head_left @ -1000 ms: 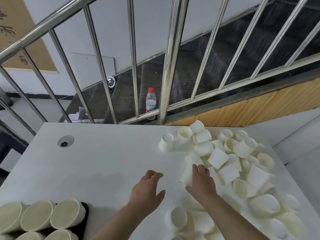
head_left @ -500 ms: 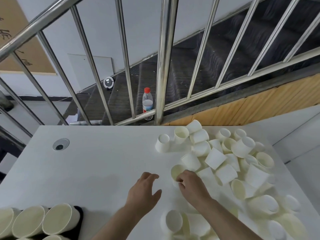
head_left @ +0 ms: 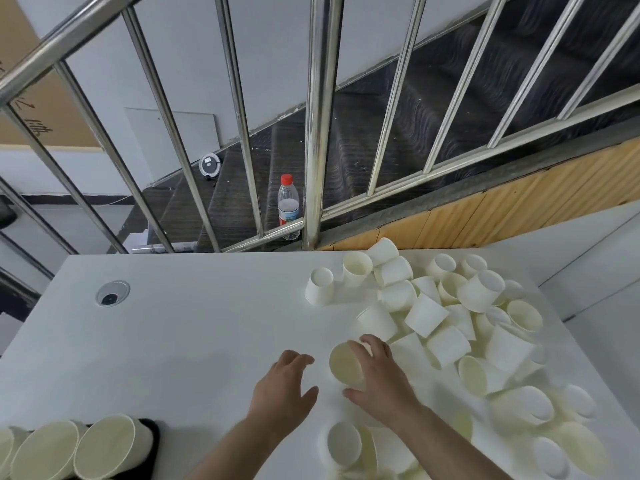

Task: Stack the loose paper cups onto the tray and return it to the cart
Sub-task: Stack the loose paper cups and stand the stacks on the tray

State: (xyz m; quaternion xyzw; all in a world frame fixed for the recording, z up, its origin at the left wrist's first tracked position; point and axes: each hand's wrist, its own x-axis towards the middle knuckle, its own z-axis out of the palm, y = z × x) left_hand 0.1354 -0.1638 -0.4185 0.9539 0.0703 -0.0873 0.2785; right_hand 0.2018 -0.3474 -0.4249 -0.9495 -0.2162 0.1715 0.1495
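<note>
1. At the lower left edge, stacked cups [head_left: 104,448] lay on their sides on a black tray [head_left: 152,441], their open mouths facing the camera.
2. The left hand [head_left: 282,393] hovered palm-down over the white desk [head_left: 173,341], its fingers [head_left: 294,358] loosely spread and holding nothing, just beside the cup to its right.
3. The right hand [head_left: 381,379] gripped a pale cream paper cup [head_left: 344,365]; its fingers [head_left: 372,342] curled over the top and the thumb lay under it, with the cup tipped so its open mouth faced left.
4. To the right, a loose pile of paper cups [head_left: 450,323] covered the desk, some upright, some upside down, many on their sides.
</note>
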